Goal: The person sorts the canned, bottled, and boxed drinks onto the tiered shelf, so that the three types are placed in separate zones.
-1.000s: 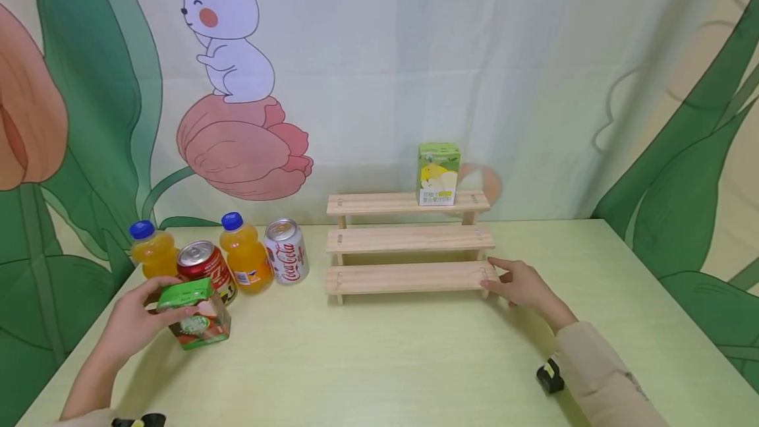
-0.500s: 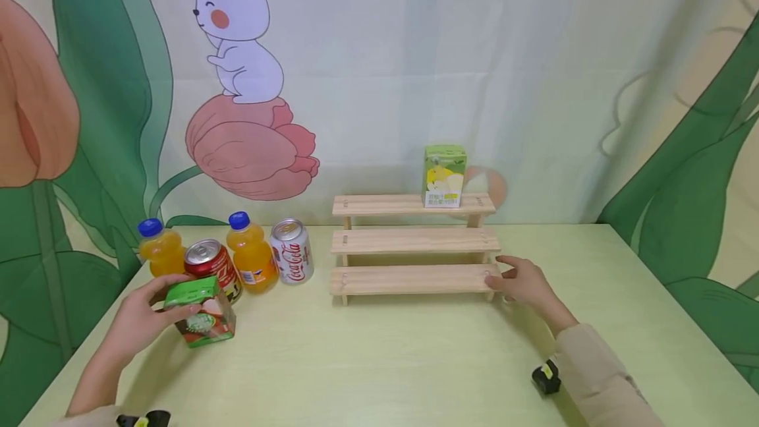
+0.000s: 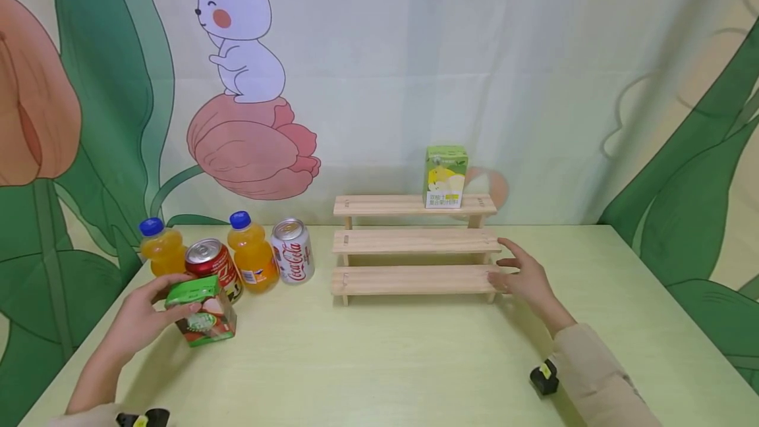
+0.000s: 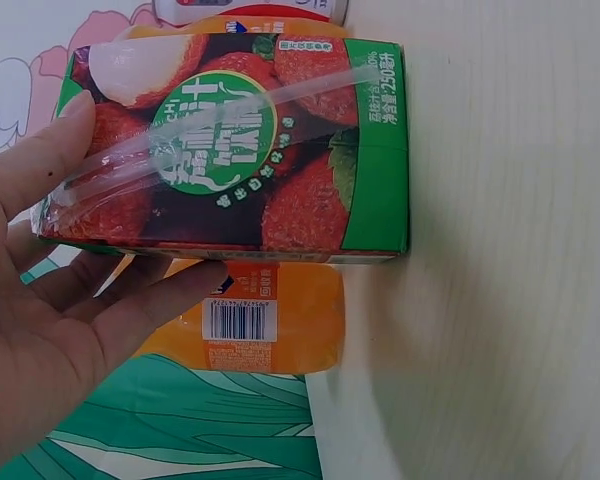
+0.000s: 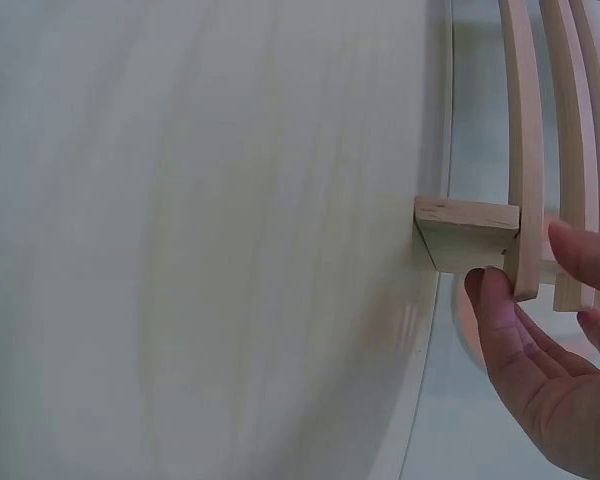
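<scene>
Tight quarters for the lychee carton (image 3: 205, 324), at the shelf's (image 3: 409, 280) 8 o'clock
Your left grip (image 3: 139, 319) holds it; desk (image 3: 367, 361) contact is hard to judge. A swing toward 12 o'clock could topple the red can (image 3: 209, 258). Your right grip (image 3: 524, 282), spread wide by the shelf, could jog the green box (image 3: 446, 180) down.

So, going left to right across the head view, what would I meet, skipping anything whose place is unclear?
Left hand, held carton, right orange bottle, silver can, rack, right hand.
</scene>
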A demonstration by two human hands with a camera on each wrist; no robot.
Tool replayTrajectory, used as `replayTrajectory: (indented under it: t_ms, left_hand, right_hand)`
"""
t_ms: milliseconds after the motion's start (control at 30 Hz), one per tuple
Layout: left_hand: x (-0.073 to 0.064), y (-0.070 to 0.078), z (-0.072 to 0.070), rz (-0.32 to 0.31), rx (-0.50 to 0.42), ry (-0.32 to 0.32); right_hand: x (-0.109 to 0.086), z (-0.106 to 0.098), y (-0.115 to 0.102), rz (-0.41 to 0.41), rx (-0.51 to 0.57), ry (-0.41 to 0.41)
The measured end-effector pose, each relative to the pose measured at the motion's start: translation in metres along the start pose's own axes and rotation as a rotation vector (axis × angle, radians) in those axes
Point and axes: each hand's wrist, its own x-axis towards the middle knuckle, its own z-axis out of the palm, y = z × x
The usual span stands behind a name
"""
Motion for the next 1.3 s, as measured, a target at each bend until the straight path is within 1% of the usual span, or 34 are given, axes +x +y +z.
replayTrajectory:
  t_ms: [133,233,333,467,733,933,1033,1233,1300]
  left_hand:
    - [0.001,0.001,0.000,0.007,0.018,0.005]
    - [0.001,0.001,0.001,0.005,0.033,0.012]
    - [0.002,0.002,0.003,0.007,0.042,0.026]
    - [0.003,0.003,0.006,0.026,0.049,0.045]
    - [0.007,0.011,0.012,0.044,0.041,0.048]
    - [0.008,0.020,0.015,0.050,0.030,0.077]
    - [0.008,0.024,0.016,0.066,0.036,0.107]
    - [0.010,0.031,0.021,0.146,0.060,0.193]
    - [0.011,0.033,0.023,0.163,0.060,0.219]
  right_hand:
    - [0.000,0.001,0.002,-0.031,-0.014,0.011]
    - [0.001,0.001,0.004,-0.052,-0.031,0.002]
    - [0.001,0.002,0.005,-0.058,-0.046,-0.014]
    - [0.002,0.002,0.004,-0.070,-0.073,-0.018]
    - [0.001,0.003,0.004,-0.080,-0.106,0.003]
    - [0.001,0.003,0.003,-0.078,-0.106,0.008]
    - [0.000,0.002,0.002,-0.082,-0.103,0.010]
    - [0.000,0.002,0.002,-0.087,-0.106,0.011]
    - [0.001,0.002,0.002,-0.090,-0.113,0.011]
